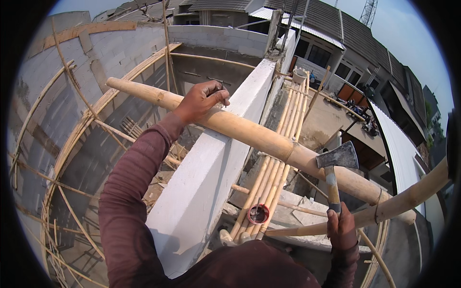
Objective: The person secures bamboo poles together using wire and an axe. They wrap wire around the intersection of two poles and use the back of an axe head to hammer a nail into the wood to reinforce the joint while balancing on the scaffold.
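My left hand (204,99) rests on a thick bamboo pole (249,133), its fingers pinched round a small dark nail (222,85) that shows only in part. The pole slants across the view and lies over the top of a white block wall (189,180). On the right, my right hand (342,227) grips the wrapped handle of a hatchet (337,156). The hatchet's grey head is raised and overlaps the pole in view; whether they touch I cannot tell.
Under me is a narrow bamboo platform (269,187) with a red-rimmed bucket (258,214) on it. A second bamboo pole (408,197) crosses at the right. Bamboo scaffolding (72,139) lines the left wall above a deep drop. A pale bucket (300,75) stands farther off.
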The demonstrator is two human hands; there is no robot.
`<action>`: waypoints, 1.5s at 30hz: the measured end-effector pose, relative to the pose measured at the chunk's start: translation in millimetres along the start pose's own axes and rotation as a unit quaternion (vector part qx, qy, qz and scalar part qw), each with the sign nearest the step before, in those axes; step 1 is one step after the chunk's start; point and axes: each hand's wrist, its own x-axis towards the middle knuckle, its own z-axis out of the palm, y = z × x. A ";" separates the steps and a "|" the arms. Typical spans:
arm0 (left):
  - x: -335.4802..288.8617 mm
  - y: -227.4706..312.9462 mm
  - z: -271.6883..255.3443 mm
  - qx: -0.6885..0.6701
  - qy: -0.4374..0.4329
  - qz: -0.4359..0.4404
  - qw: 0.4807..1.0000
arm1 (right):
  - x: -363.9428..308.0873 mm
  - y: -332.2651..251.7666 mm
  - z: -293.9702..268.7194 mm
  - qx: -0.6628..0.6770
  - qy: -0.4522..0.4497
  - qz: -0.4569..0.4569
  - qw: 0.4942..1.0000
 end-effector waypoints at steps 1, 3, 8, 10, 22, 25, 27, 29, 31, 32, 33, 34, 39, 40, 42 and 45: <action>1.8 -1.4 0.3 0.007 -0.001 0.006 1.000 | -1.1 4.0 2.2 0.000 0.005 0.007 1.000; 2.6 -1.9 2.3 0.020 0.000 0.017 1.000 | -1.5 4.8 4.6 -0.006 0.012 0.010 1.000; 0.5 -2.2 4.8 0.045 -0.016 0.004 0.999 | -6.3 -15.5 -4.8 0.044 -0.014 0.034 0.998; 0.7 -5.1 4.8 0.065 -0.023 0.007 0.998 | -6.8 -29.2 -11.4 0.068 -0.034 0.044 0.996; 0.1 4.3 -21.7 -0.088 -0.116 -0.071 0.987 | 48.1 -116.7 -22.6 0.126 -0.065 -0.095 0.985; 1.4 0.6 -29.5 -0.080 -0.157 -0.072 0.982 | 56.5 -125.9 -16.1 0.114 -0.113 -0.104 0.982; 4.2 0.7 -30.6 -0.061 -0.168 -0.061 0.982 | 62.9 -124.2 -12.4 0.107 -0.134 -0.093 0.981; 3.7 4.6 -24.4 -0.040 -0.167 -0.045 0.984 | 68.5 -125.4 -9.7 0.091 -0.138 -0.079 0.983; -1.3 1.3 -27.0 -0.042 -0.159 -0.037 0.986 | 74.2 -131.7 -8.1 0.053 -0.132 -0.100 0.985; -2.8 0.8 -29.2 -0.050 -0.158 -0.030 0.986 | 79.1 -133.3 -7.0 0.029 -0.118 -0.132 0.984; -4.8 -1.5 -28.2 -0.062 -0.158 -0.026 0.985 | 82.9 -134.6 -5.6 0.004 -0.107 -0.161 0.981; -5.1 -2.4 -27.2 -0.072 -0.152 -0.024 0.986 | 86.0 -138.4 -4.9 -0.007 -0.101 -0.165 0.981; -6.6 -9.5 -25.5 -0.093 -0.142 -0.038 0.985 | 102.6 -162.2 1.2 -0.085 -0.064 -0.221 0.970; -7.4 -12.2 -26.1 -0.086 -0.141 -0.032 0.986 | 107.1 -166.9 2.7 -0.082 -0.067 -0.231 0.967; -8.0 -13.3 -24.1 -0.107 -0.136 -0.022 0.985 | 115.5 -175.0 6.4 -0.076 -0.075 -0.252 0.962; -8.7 -13.9 -25.0 -0.112 -0.126 -0.021 0.985 | 120.1 -182.5 10.7 -0.096 -0.063 -0.264 0.958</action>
